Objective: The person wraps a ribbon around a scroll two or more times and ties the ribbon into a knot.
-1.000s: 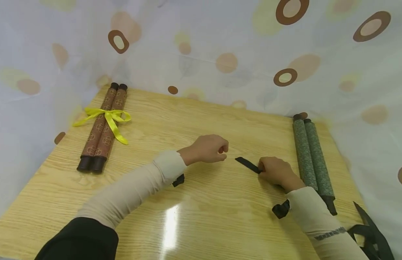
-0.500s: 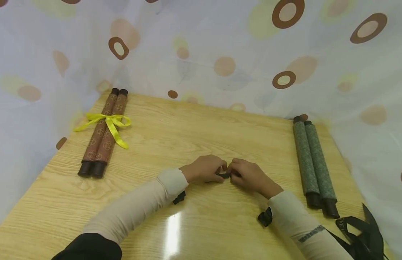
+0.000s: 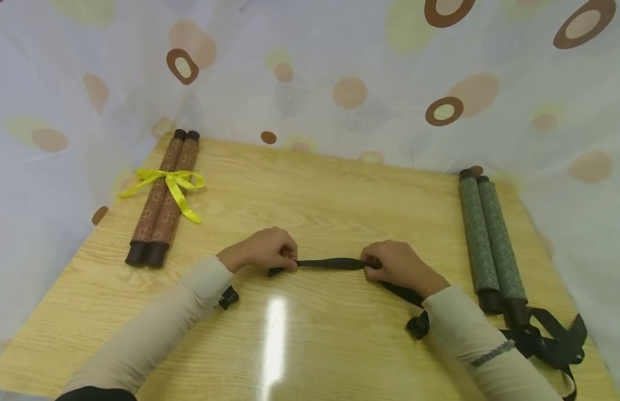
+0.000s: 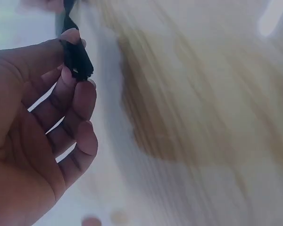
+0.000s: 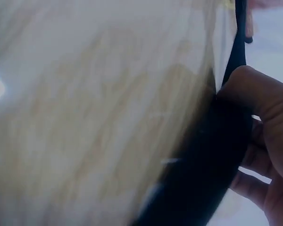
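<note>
A black ribbon [image 3: 335, 263] stretches between both hands above the middle of the wooden table. My left hand [image 3: 270, 249] pinches it close to one end between thumb and fingertips; the short end [image 4: 78, 61] sticks out past the thumb in the left wrist view. My right hand [image 3: 397, 266] pinches the same ribbon farther along. From there the ribbon [image 5: 198, 155] runs down and back under the right forearm, where part of it is hidden. A loose heap of black ribbon [image 3: 552, 345] lies beyond that forearm at the table's right front.
Two green patterned scrolls [image 3: 490, 239] with dark ends lie side by side at the right. At the left lie two brown patterned scrolls [image 3: 165, 200], tied with a yellow ribbon bow [image 3: 172, 181]. A spotted white curtain [image 3: 310, 72] borders the wooden table [image 3: 315, 195].
The hands met at the middle with the black ribbon, then moved apart. My left hand, holding nothing at first, now pinches its end, and the ribbon is drawn out between them.
</note>
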Action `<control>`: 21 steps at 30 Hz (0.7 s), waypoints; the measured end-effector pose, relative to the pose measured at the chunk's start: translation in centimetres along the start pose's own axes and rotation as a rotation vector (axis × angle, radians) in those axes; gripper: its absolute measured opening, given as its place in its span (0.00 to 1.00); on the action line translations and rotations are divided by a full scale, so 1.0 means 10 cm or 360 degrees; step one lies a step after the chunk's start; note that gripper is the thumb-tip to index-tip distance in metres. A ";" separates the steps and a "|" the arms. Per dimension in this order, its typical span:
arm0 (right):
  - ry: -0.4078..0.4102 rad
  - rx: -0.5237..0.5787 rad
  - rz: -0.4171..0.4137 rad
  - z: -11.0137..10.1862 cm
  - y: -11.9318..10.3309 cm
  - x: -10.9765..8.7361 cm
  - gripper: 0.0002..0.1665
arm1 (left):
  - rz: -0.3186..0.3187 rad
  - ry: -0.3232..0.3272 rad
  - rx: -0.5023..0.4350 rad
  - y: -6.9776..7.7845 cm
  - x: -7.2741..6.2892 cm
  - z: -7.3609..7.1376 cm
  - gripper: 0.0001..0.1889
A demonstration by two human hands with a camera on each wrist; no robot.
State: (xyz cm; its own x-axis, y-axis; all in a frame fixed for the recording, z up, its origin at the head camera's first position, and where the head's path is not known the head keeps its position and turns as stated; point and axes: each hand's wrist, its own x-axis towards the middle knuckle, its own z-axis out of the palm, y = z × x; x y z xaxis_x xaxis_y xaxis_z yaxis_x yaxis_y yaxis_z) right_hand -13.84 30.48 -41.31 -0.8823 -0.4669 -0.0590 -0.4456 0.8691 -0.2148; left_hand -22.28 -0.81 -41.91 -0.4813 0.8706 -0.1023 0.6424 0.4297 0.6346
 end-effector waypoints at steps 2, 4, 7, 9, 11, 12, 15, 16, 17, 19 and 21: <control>-0.0021 0.0019 0.0030 -0.04 0.04 -0.03 0.04 | -0.0006 0.0053 -0.0036 -0.09 -0.17 -0.07 0.08; -0.0039 0.0048 0.0048 -0.06 0.06 -0.06 0.02 | -0.0059 0.0111 -0.0040 -0.15 -0.36 -0.13 0.08; -0.0069 0.0087 0.0059 -0.08 0.09 -0.10 0.03 | -0.0130 0.0192 -0.0020 -0.23 -0.70 -0.21 0.07; -0.0079 0.0111 0.0081 -0.10 0.12 -0.13 0.04 | -0.0172 0.0237 0.0000 -0.28 -0.91 -0.25 0.06; -0.0077 0.0120 0.0109 -0.11 0.15 -0.17 0.04 | -0.0183 0.0278 0.0020 -0.32 -1.10 -0.29 0.06; -0.0074 0.0123 0.0127 -0.12 0.17 -0.19 0.03 | -0.0187 0.0297 0.0027 -0.34 -1.19 -0.31 0.05; -0.0064 0.0132 0.0166 -0.14 0.24 -0.26 0.04 | -0.0239 0.0343 0.0027 -0.39 -1.42 -0.35 0.05; -0.0064 0.0135 0.0176 -0.15 0.27 -0.28 0.04 | -0.0260 0.0356 0.0030 -0.41 -1.49 -0.37 0.05; -0.0063 0.0142 0.0185 -0.16 0.30 -0.30 0.05 | -0.0284 0.0369 0.0028 -0.43 -1.56 -0.37 0.05; -0.0058 0.0157 0.0201 -0.18 0.37 -0.34 0.05 | -0.0352 0.0384 0.0018 -0.46 -1.71 -0.39 0.05; -0.0043 0.0198 0.0227 -0.19 0.45 -0.38 0.05 | -0.0423 0.0393 0.0003 -0.49 -1.85 -0.40 0.05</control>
State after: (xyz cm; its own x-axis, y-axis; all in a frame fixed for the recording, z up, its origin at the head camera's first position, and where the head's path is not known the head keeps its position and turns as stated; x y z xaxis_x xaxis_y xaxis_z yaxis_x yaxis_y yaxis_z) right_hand -12.75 36.46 -40.15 -0.9300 -0.3464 -0.1231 -0.2928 0.9005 -0.3215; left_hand -18.86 -20.00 -40.09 -0.7612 0.6441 -0.0754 0.4763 0.6341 0.6092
